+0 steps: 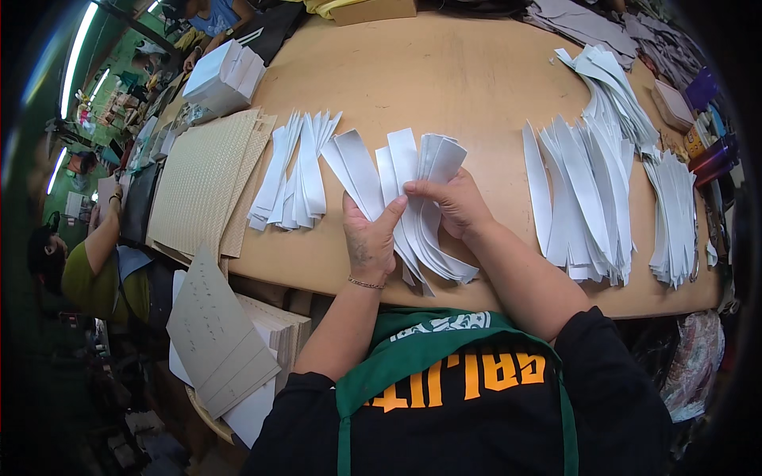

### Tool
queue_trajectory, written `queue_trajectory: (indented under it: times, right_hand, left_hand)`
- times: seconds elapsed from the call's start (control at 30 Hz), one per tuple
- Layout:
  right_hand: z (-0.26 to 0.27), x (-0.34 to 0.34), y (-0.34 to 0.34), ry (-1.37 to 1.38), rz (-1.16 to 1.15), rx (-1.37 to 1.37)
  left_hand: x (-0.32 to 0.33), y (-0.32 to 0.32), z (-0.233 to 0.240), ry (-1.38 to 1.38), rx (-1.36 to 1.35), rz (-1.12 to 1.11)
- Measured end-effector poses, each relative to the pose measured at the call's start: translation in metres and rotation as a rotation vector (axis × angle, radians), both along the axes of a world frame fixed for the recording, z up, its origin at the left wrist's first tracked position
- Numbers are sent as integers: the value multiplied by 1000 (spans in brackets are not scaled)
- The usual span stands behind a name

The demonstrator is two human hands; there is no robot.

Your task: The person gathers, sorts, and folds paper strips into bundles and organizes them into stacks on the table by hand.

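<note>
Both hands hold a fanned bundle of white strips [402,163] above the front edge of the wooden table [417,71]. My left hand [372,238] grips the bundle from the left, thumb on top, its fingers hidden behind the strips. From the right, my right hand [455,202] pinches the strips with its thumb across them. A smaller pile of white strips [297,172] lies left of my hands. To the right lies a large pile of similar strips [586,196], with another pile [673,220] beyond it.
Beige textured sheets [202,178] lie at the left, near a white stacked block [225,77]. Grey marked sheets [220,339] stand low at the left. Grey fabric [583,27] and a purple tumbler [714,159] are at the right. Other people work at the left.
</note>
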State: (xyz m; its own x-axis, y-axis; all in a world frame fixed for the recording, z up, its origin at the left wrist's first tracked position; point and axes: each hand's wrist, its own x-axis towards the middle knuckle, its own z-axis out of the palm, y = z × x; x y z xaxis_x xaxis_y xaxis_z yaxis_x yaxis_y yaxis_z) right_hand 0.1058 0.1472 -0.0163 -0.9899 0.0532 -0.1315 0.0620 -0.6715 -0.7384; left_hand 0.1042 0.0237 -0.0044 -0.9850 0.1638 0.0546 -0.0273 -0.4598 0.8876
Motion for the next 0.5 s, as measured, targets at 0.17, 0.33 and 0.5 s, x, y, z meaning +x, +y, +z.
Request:
queue_trajectory:
  times: [0.17,0.33,0.5]
  right_hand:
    - [-3,0,1,3,-4,-7]
    - [-4,-1,0,15,-7,-10]
    - [-3,-1,1,-3,25,-46]
  left_hand:
    - [-2,2,-3,1,-23,-1]
    - [-2,1,-3,0,-52,13]
    - [-3,1,-4,-11,-62,23]
